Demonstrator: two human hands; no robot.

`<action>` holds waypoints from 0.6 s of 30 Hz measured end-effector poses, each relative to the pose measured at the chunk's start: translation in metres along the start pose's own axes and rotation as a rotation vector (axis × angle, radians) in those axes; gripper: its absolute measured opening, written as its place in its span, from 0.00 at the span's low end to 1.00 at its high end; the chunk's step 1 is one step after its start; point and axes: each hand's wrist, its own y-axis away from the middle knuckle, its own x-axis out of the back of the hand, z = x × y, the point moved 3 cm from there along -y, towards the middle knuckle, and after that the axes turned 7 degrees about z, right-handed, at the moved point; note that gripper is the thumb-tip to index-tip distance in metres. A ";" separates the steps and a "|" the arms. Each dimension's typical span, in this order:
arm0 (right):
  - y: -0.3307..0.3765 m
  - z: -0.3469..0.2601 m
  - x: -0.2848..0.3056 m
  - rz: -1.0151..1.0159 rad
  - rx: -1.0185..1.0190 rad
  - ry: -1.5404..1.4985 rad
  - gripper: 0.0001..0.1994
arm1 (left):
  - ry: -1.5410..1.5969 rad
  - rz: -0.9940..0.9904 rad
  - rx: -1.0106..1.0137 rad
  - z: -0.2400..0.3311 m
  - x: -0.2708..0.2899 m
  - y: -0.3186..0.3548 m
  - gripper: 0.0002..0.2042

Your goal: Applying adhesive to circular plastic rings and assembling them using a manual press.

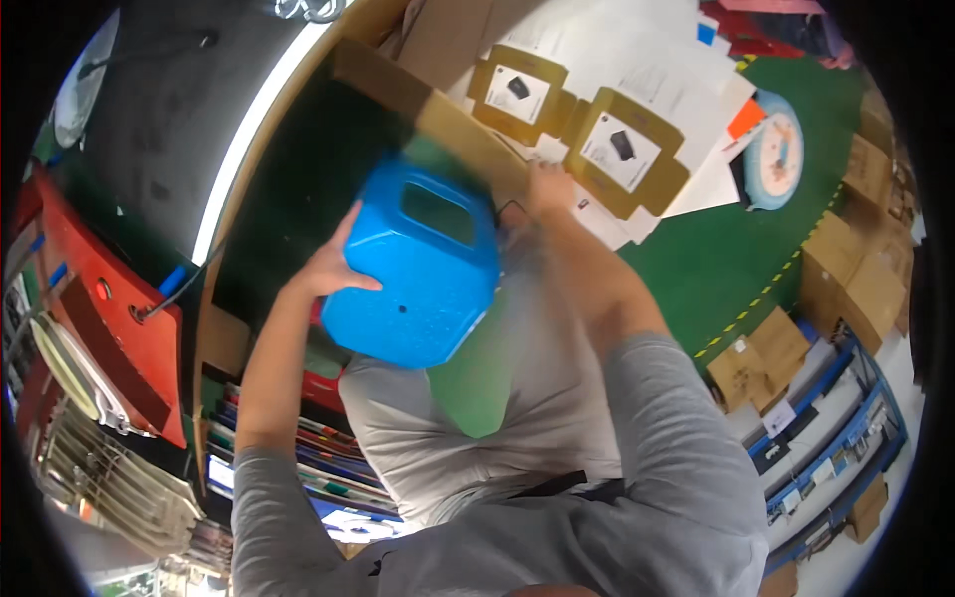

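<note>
A blue plastic stool (398, 298) with a rounded slot is tilted in front of my knees. My left hand (338, 261) grips its left side, thumb lying over the flat face. Farther right, my right hand (549, 189) is at the tan board edge (468, 129), its fingers curled and partly hidden. What those fingers hold, if anything, cannot be made out. Beside them lie two flat brown cardboard pieces (633, 204) with white labels, on top of white printed sheets (637, 50).
A dark panel with a bright light strip (254, 129) stands at the left, near a red frame (109, 289). A round light-blue stool (776, 149) stands on the green floor at the right. Cardboard boxes (846, 259) and a blue-edged rack (846, 448) line the right side.
</note>
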 end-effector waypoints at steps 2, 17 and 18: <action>0.001 0.009 0.004 -0.013 0.133 0.048 0.12 | -0.030 -0.066 0.011 -0.007 -0.015 0.005 0.71; 0.000 0.093 0.146 0.484 -0.147 -0.166 0.15 | -0.378 0.065 -0.026 -0.020 -0.067 -0.002 0.73; -0.004 0.122 0.138 0.725 -0.282 -0.122 0.19 | -0.450 0.095 -0.017 -0.017 -0.068 -0.004 0.73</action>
